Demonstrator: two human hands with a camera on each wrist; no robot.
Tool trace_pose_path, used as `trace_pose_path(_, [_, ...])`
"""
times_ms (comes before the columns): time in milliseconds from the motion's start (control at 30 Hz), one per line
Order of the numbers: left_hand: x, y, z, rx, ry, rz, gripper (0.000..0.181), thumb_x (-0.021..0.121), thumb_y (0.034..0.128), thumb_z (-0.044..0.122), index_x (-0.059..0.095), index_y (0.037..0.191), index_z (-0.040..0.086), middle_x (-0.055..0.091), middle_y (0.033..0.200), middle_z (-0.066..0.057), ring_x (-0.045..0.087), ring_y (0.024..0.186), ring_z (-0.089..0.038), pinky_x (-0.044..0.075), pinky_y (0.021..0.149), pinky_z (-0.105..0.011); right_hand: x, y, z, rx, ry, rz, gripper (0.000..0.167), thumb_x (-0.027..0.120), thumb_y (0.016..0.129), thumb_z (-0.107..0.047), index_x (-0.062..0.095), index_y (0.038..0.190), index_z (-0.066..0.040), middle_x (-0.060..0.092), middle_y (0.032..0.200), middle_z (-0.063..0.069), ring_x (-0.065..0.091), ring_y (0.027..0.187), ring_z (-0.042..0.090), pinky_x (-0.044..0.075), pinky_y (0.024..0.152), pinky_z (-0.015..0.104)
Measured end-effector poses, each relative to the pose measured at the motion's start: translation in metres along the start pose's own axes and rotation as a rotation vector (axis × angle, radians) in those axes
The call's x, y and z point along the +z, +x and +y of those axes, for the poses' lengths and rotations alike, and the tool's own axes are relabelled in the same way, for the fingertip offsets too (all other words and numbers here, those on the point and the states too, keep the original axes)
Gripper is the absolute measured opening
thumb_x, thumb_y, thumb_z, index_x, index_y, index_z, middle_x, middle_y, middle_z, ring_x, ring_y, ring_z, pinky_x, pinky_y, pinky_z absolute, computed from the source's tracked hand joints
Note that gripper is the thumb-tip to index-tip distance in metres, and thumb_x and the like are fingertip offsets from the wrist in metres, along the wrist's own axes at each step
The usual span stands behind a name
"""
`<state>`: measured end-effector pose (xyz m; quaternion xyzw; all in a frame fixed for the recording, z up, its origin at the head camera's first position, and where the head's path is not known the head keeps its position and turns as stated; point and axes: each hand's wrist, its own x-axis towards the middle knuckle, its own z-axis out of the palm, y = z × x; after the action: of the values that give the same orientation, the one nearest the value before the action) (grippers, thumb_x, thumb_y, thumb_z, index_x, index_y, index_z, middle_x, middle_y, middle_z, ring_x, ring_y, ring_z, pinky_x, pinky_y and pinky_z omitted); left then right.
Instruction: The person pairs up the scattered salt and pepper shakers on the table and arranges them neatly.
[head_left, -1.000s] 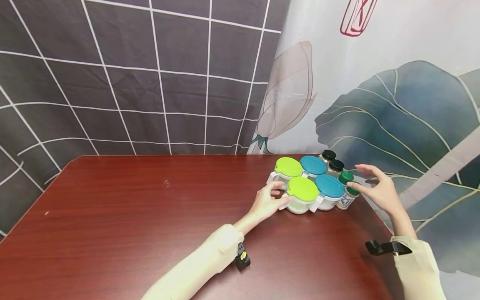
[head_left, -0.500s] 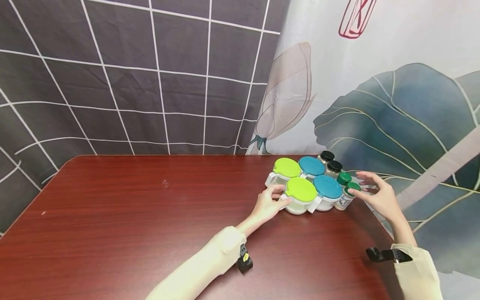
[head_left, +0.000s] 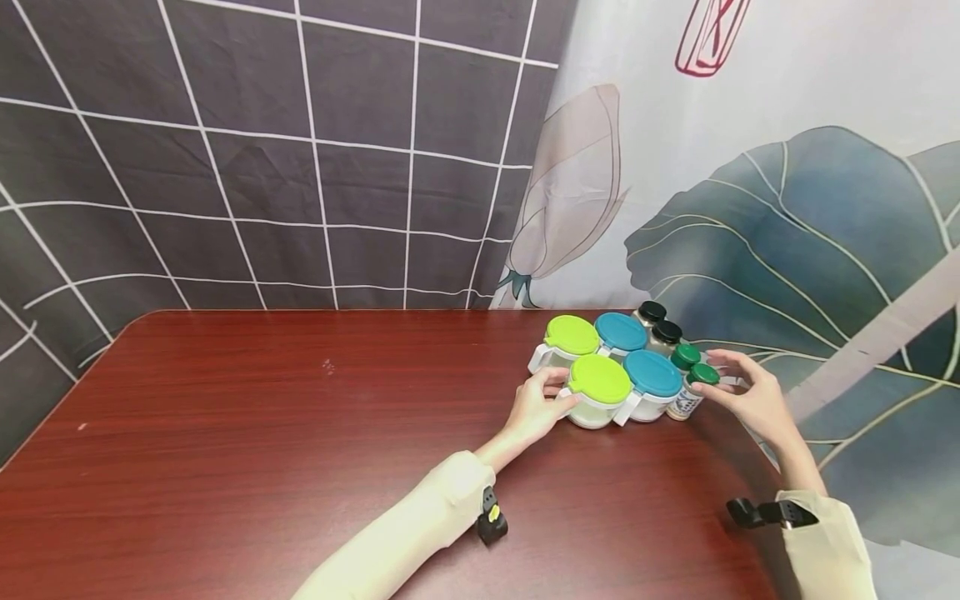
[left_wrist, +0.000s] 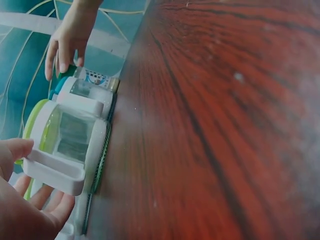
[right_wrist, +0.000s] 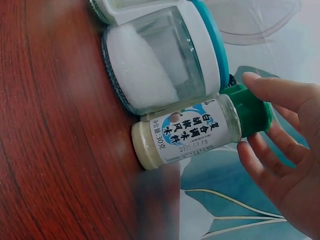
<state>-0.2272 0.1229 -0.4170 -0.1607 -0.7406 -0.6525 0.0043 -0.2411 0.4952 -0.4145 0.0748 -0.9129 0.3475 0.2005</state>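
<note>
In the head view, my left hand (head_left: 536, 410) holds the white handle (left_wrist: 55, 172) of the front green-lidded seasoning jar (head_left: 598, 385), its thumb and fingers on opposite sides. My right hand (head_left: 753, 398) has its thumb and curled fingers about the green cap (right_wrist: 247, 111) of the front seasoning bottle (right_wrist: 187, 131), which wears a printed label. Between the hands stands a blue-lidded jar (head_left: 652, 375) with white grains inside; that bottle stands close against it. Behind are another green-lidded jar (head_left: 572, 335) and another blue-lidded jar (head_left: 621, 332).
A second green-capped bottle (head_left: 686, 357) and two black-capped bottles (head_left: 665, 333) stand behind, along the right side. The group sits at the back right of the reddish wooden table (head_left: 315, 433). Patterned cloth (head_left: 780, 250) hangs close beside the right edge.
My right hand has come down and left onto the front green-capped bottle, its thumb now at the cap. My left hand stays at the jar handle. The view has shifted slightly.
</note>
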Motion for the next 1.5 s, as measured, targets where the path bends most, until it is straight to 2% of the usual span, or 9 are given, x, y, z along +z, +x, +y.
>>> trace_pose_path(67, [0.0,0.0,0.0,0.005,0.003,0.005,0.04,0.073,0.0825,0.014,0.062,0.12,0.004,0.067,0.119,-0.014,0.066,0.101,-0.029,0.053,0.087,-0.032,0.001,-0.001,-0.004,0.001,-0.004,0.01,0.06,0.079,0.079,-0.024,0.054,0.133,-0.025,0.054,0.11,-0.021,0.052,0.094,-0.01,0.043,0.073,0.001])
trace_pose_path(267, [-0.001,-0.001,0.0,0.008,0.017,-0.003,0.039,0.072,0.0837,0.015,0.062,0.12,0.005,0.067,0.119,-0.013,0.067,0.099,-0.028,0.054,0.081,-0.027,-0.002,-0.008,-0.042,0.02,0.079,-0.019,0.057,0.078,0.079,-0.014,0.055,0.131,-0.013,0.055,0.108,-0.021,0.052,0.092,-0.012,0.044,0.072,0.002])
trace_pose_path(433, [-0.001,-0.001,0.0,0.001,0.034,-0.007,0.038,0.072,0.0844,0.015,0.062,0.12,0.006,0.067,0.119,-0.013,0.068,0.096,-0.026,0.052,0.077,-0.021,-0.003,-0.012,-0.064,0.025,0.044,-0.041,0.057,0.076,0.081,-0.011,0.052,0.131,-0.003,0.051,0.107,-0.03,0.051,0.091,-0.016,0.044,0.072,0.001])
trace_pose_path(1033, [-0.005,-0.003,-0.003,0.046,0.046,-0.025,0.035,0.07,0.0862,0.014,0.062,0.118,0.004,0.067,0.119,-0.013,0.067,0.097,-0.028,0.053,0.082,-0.025,-0.002,-0.013,-0.062,0.088,-0.002,-0.068,0.058,0.076,0.082,-0.018,0.05,0.13,0.0,0.048,0.102,-0.031,0.048,0.087,-0.02,0.042,0.072,0.0])
trace_pose_path(1233, [-0.005,-0.003,-0.001,0.035,0.066,-0.011,0.035,0.071,0.0856,0.015,0.063,0.117,0.002,0.069,0.117,-0.013,0.069,0.095,-0.027,0.054,0.078,-0.022,-0.002,-0.013,-0.064,0.107,-0.026,-0.08,0.061,0.076,0.082,-0.021,0.048,0.131,0.001,0.045,0.102,-0.035,0.046,0.086,-0.023,0.041,0.07,0.001])
trace_pose_path(1500, [-0.005,-0.004,0.001,-0.029,0.069,0.026,0.029,0.073,0.0843,0.018,0.067,0.109,0.003,0.072,0.108,-0.013,0.072,0.091,-0.023,0.055,0.074,-0.021,-0.001,-0.014,-0.064,0.131,-0.058,-0.08,0.059,0.076,0.082,-0.026,0.049,0.129,-0.001,0.044,0.099,-0.037,0.046,0.085,-0.02,0.039,0.07,0.006])
